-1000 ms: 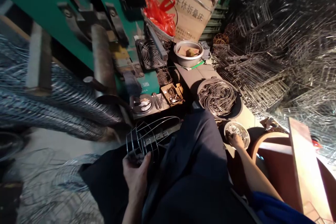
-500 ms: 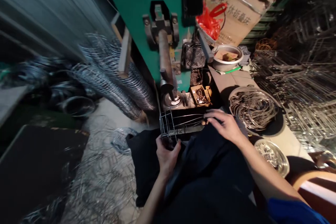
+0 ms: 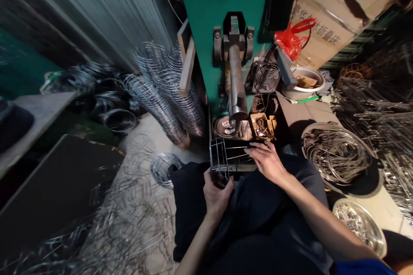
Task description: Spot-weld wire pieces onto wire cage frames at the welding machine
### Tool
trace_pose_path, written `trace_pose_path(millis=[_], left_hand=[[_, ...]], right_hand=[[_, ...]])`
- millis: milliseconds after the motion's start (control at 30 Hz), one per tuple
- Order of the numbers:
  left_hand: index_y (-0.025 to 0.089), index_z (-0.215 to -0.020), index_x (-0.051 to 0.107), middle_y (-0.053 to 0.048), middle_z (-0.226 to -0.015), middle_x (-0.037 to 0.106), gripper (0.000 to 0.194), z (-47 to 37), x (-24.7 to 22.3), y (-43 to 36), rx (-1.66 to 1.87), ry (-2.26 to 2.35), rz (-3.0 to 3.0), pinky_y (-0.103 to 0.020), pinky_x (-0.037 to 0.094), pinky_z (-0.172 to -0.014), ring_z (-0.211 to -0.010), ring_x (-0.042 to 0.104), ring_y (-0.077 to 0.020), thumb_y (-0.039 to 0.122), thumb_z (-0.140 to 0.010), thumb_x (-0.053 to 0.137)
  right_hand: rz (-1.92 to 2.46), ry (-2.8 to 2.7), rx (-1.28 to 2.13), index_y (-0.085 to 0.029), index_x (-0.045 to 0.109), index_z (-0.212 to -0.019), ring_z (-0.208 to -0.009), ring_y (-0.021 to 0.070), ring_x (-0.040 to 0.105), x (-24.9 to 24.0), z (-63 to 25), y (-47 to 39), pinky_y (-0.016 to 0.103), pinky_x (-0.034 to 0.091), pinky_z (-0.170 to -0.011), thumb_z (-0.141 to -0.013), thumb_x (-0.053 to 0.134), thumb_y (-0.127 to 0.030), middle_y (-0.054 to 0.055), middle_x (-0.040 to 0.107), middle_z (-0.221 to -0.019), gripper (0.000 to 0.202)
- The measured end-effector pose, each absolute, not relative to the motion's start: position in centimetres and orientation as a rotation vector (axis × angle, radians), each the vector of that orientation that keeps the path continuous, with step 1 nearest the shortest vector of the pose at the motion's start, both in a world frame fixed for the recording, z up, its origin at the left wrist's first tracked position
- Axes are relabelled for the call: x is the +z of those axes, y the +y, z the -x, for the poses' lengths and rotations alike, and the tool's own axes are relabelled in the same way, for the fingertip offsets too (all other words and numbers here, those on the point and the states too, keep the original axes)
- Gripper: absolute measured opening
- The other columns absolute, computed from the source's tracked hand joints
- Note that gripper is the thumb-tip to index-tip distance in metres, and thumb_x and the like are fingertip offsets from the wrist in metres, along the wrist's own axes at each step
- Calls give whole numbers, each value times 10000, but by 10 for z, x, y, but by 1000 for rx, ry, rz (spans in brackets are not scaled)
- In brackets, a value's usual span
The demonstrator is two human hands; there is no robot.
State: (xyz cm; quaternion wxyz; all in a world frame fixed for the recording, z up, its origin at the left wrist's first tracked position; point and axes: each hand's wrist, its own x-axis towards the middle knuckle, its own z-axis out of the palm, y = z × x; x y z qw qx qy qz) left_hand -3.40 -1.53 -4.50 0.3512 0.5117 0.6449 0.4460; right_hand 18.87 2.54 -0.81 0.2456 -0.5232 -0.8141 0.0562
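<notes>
The step in hand looks like steadying the frame (image 3: pixel 222 154) while its wires are handled; the next move seems to call for a firm left grip. The left hand (image 3: pixel 217 195) grips the frame's near side; the right hand (image 3: pixel 269 163) meets its wires, whether pinching I cannot tell. Right of that hand, a pan (image 3: pixel 371 182) holds bent rods (image 3: pixel 335 152); nearer, a bowl (image 3: pixel 380 240) holds small bits (image 3: pixel 350 219)

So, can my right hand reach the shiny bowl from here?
Likely yes. The shiny bowl sits open beside the right forearm, with nothing visible blocking the way; the right hand would just have to leave the wire frame.
</notes>
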Motion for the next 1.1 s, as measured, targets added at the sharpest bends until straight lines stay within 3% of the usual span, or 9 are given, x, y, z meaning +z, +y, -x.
trace_pose_path(millis=[500, 1100], left_hand=[[192, -1131, 508, 19, -794, 597, 530, 34, -57, 17, 1354, 1640, -1274, -261, 518, -666, -673, 602, -144, 360, -714, 788], [192, -1081, 507, 40, -740, 576, 493, 36, -45, 32, 1408, 1659, -1322, -242, 509, -575, -561, 572, -120, 386, -722, 784]], right_hand=[[1237, -2058, 71, -247, 694, -1064, -1162, 220, 632, 6, -172, 66, 425, 315, -1002, -974, 539, -165, 33, 771, -996, 198], [1220, -2007, 21, -239, 703, -1032, -1128, 214, 658, 9, -164, 83, 393, 347, -924, -981, 550, -194, 31, 770, -1005, 167]])
